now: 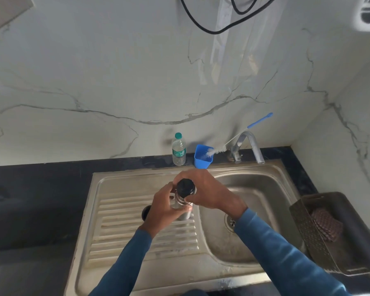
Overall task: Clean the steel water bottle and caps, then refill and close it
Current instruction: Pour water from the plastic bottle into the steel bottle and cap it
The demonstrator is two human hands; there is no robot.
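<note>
Steel bottle (181, 199) is upright over the ridged side of the sink (137, 248). The left hand (165, 210) has its grip wrapped round the bottle's body. The right hand (207, 191) has its grip curled round the black cap (185, 186) on top. A blue cup (203, 158) sits near the tap (249, 144).

Kitchen — steel sink (254, 167), tap (251, 144), marble wall.

Steel sink (124, 178) dull, bottle (181, 205) shiny

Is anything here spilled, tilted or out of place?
Nothing looks spilled or damaged. Only the brush leans far out of the blue cup, toward the tap. The bottle is held upright, cap on.
</note>
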